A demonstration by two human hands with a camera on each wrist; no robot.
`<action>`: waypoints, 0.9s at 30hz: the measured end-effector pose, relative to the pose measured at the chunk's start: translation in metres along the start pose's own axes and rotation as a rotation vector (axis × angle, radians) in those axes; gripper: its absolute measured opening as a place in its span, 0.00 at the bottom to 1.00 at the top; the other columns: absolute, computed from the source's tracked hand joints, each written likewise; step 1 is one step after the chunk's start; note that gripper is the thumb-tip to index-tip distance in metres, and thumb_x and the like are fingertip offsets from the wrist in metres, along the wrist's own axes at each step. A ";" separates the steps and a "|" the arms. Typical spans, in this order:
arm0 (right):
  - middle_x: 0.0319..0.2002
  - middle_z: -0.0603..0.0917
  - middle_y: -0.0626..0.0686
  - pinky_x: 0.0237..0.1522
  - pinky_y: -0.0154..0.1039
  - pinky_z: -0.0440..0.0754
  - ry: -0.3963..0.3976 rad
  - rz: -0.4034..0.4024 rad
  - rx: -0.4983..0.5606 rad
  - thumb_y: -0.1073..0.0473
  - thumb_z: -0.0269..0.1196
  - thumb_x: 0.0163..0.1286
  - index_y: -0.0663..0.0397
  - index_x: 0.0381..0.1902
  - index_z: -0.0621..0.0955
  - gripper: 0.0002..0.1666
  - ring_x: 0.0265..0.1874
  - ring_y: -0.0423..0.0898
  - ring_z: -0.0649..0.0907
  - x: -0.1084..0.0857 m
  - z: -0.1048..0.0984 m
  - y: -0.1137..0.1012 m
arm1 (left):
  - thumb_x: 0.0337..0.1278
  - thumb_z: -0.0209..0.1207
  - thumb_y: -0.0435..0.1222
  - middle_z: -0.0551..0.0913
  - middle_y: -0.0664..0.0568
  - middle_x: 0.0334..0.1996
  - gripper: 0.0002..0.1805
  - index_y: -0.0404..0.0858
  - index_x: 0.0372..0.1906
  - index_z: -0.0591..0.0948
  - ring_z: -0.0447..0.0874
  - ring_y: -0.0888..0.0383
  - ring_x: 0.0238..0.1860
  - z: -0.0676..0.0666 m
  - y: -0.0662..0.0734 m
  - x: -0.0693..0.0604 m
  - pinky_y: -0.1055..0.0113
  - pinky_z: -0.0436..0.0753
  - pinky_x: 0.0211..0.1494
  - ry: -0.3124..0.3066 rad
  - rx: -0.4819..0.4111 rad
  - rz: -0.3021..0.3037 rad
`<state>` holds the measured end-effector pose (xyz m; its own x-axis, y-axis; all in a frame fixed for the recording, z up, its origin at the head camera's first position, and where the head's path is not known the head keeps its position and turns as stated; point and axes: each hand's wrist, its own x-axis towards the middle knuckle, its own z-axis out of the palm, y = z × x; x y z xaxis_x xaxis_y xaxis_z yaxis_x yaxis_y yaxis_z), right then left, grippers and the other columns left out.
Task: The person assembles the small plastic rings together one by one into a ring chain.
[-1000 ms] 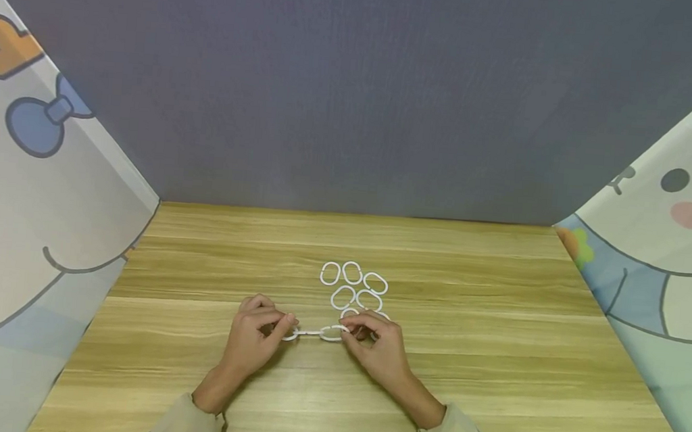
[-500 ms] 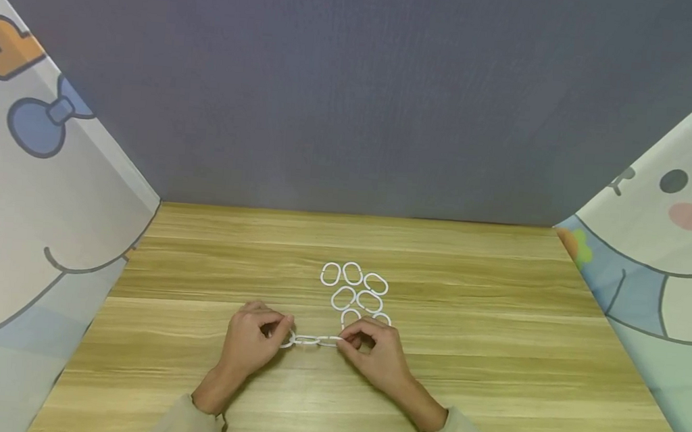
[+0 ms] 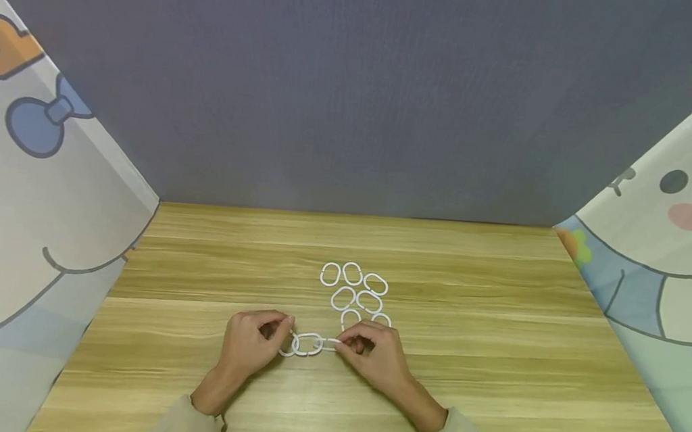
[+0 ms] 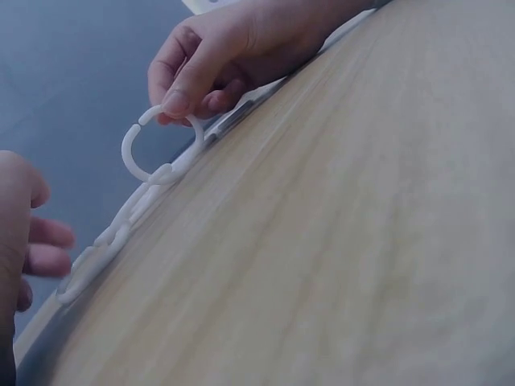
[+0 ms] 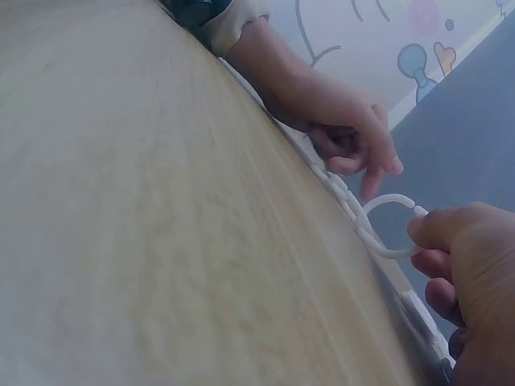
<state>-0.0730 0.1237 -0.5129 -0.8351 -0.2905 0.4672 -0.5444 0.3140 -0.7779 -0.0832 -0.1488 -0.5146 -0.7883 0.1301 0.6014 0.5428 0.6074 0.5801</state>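
A short chain of white plastic oval links lies between the hands. Its middle link (image 3: 307,355) looks flat on the wood, joined to a link on either side. My right hand (image 3: 375,350) pinches the right-hand link (image 5: 390,254) between thumb and fingers, tilting it up off the table, as the right wrist view shows. Close by the left-hand link (image 3: 287,354) is my left hand (image 3: 253,344). In the left wrist view, its thumb and fingers (image 4: 50,261) stand apart beside that link, with nothing visible between them.
Several loose white links (image 3: 343,298) lie on the wooden table (image 3: 473,307) behind the chain, two of them partly behind the right hand. A grey panel (image 3: 354,108) rises at the back edge. Printed cartoon panels (image 3: 34,218) flank both sides.
The chain has come down and a little nearer to me, and its middle link has turned from edge-on to flat. My right hand has shifted slightly left and nearer.
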 end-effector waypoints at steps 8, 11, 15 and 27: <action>0.26 0.88 0.40 0.24 0.32 0.79 -0.012 0.002 -0.005 0.69 0.84 0.60 0.48 0.35 0.93 0.12 0.24 0.31 0.78 0.000 0.000 -0.001 | 0.56 0.77 0.24 0.87 0.61 0.30 0.11 0.40 0.41 0.93 0.71 0.71 0.21 0.010 0.013 -0.005 0.81 0.71 0.23 -0.117 -0.209 0.095; 0.25 0.87 0.40 0.23 0.31 0.77 -0.015 0.005 -0.015 0.68 0.84 0.60 0.48 0.35 0.93 0.12 0.23 0.29 0.76 0.001 0.000 -0.002 | 0.58 0.77 0.25 0.87 0.61 0.31 0.11 0.40 0.43 0.93 0.73 0.70 0.24 0.012 0.018 -0.007 0.78 0.75 0.26 -0.173 -0.247 0.077; 0.25 0.87 0.40 0.23 0.30 0.76 -0.011 -0.008 -0.017 0.69 0.84 0.60 0.49 0.35 0.93 0.11 0.23 0.28 0.76 0.001 0.000 -0.003 | 0.60 0.78 0.29 0.86 0.64 0.31 0.09 0.42 0.44 0.93 0.76 0.70 0.28 0.013 0.020 -0.008 0.74 0.79 0.29 -0.220 -0.227 0.044; 0.27 0.88 0.41 0.25 0.32 0.80 0.012 -0.011 -0.035 0.69 0.84 0.59 0.48 0.36 0.93 0.13 0.23 0.35 0.80 0.002 -0.002 0.000 | 0.57 0.80 0.31 0.81 0.69 0.27 0.07 0.45 0.35 0.94 0.73 0.72 0.28 0.015 0.021 -0.007 0.74 0.77 0.29 -0.273 -0.160 -0.010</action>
<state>-0.0744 0.1252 -0.5111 -0.8296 -0.2832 0.4812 -0.5561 0.3418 -0.7576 -0.0703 -0.1255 -0.5145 -0.8309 0.3429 0.4382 0.5560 0.4814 0.6776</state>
